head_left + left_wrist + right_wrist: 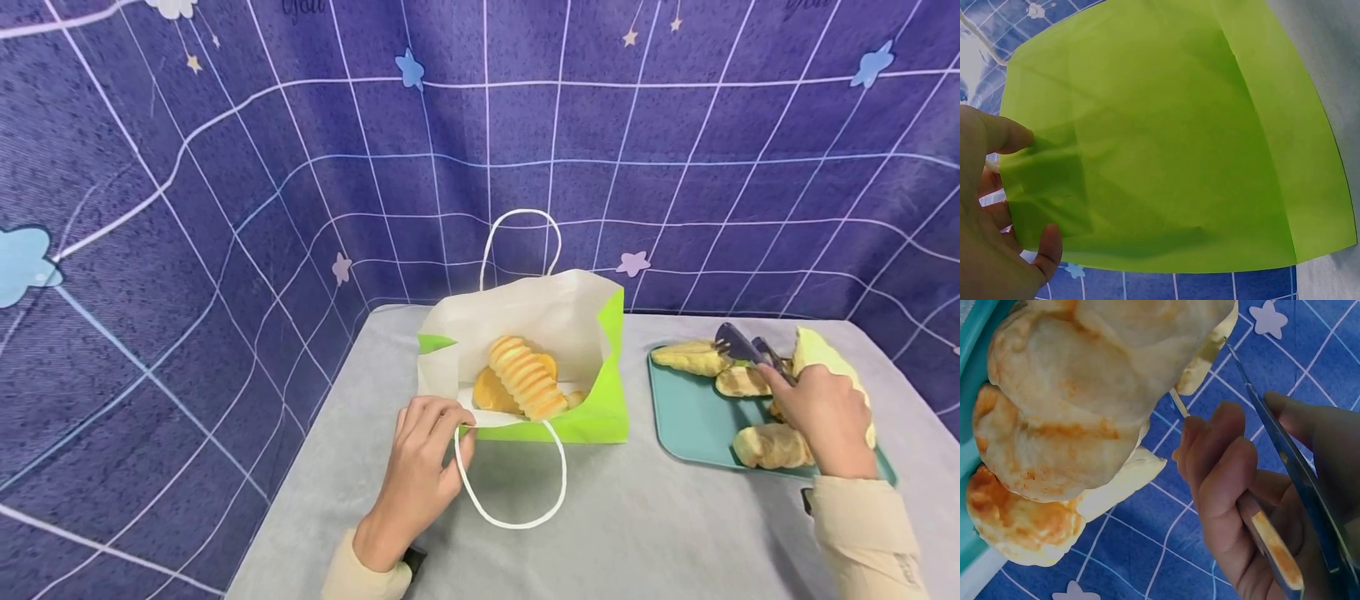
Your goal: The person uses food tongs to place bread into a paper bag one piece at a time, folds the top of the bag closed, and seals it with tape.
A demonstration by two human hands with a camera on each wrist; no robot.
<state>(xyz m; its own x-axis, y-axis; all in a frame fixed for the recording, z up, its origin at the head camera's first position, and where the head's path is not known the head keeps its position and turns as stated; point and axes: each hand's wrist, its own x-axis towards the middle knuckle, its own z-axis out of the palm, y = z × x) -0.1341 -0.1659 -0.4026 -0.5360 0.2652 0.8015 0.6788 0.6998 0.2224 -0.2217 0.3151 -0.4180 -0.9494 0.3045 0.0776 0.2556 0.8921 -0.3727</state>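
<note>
A green paper bag with a white inside point(592, 425) stands open on the table. In it lie a striped bread roll point(525, 375) and orange-yellow bread pieces point(491, 393). My left hand point(427, 454) pinches the bag's near left rim; in the left wrist view the thumb and fingers are on the green paper point(1166, 137). At the right, my right hand point(828, 421) holds dark tongs point(738, 343) over a teal tray point(678, 425). The tongs' arms point(1297, 469) stand apart in the right wrist view. Beneath them are several breads, among them a browned roll point(772, 446) and a long pale one point(686, 358).
White cord handles point(513, 527) rise behind the bag and hang in front of it. A pale yellow bread piece point(817, 346) lies at the tray's far right. A blue curtain with grid lines point(525, 125) closes off the grey table point(600, 533) behind and at the sides.
</note>
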